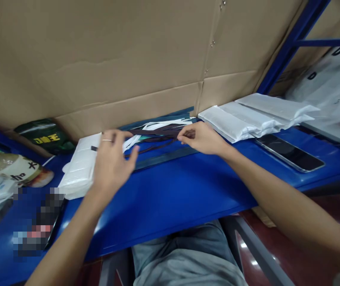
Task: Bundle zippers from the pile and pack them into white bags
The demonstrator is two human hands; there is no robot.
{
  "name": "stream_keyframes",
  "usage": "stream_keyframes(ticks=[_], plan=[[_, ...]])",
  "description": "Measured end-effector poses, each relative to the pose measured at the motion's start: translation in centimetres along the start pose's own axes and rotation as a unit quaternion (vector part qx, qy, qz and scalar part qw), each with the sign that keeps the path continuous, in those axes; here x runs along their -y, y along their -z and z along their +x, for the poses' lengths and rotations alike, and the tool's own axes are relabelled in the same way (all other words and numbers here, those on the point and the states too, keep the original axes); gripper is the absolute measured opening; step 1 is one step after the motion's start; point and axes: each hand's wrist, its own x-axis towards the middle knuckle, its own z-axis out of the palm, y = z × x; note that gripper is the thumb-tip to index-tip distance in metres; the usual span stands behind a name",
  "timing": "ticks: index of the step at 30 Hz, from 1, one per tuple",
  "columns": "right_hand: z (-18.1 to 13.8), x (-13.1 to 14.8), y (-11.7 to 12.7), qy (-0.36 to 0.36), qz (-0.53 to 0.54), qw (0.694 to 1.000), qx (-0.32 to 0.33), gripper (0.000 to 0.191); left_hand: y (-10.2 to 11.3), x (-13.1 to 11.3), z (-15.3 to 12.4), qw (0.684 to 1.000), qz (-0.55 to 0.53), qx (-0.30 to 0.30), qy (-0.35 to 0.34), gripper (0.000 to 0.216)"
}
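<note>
My right hand [201, 137] has its thumb and fingertips pinched together on the end of a dark brown strip [155, 132]. Over the other end of the brown strips hangs my left hand [113, 159], wearing a ring, thumb and fingers apart. A short dark end pokes out past its left side; whether the fingers touch it is hidden. White strips [158, 124] lie among the brown ones between both hands. Behind them run dark teal strips [170, 115], and a flat dark strip [164, 157] lies in front, on the blue tabletop [170, 190].
White padded packs [229, 121] lie right of my hands, with a phone [289, 153] before them. Left are another white pack [82, 167], a dark green pouch [46, 137], a labelled bottle [21, 169] and a pixelated item [40, 222]. Cardboard [113, 59] walls the back.
</note>
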Motion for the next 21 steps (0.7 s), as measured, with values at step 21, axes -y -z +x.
stream_keyframes(ticks=[21], plan=[[-1.4, 2.2, 2.2, -0.027, -0.025, 0.998, -0.054, 0.019, -1.4, -1.8, 2.1, 0.986, 0.093, 0.129, 0.055, 0.024]])
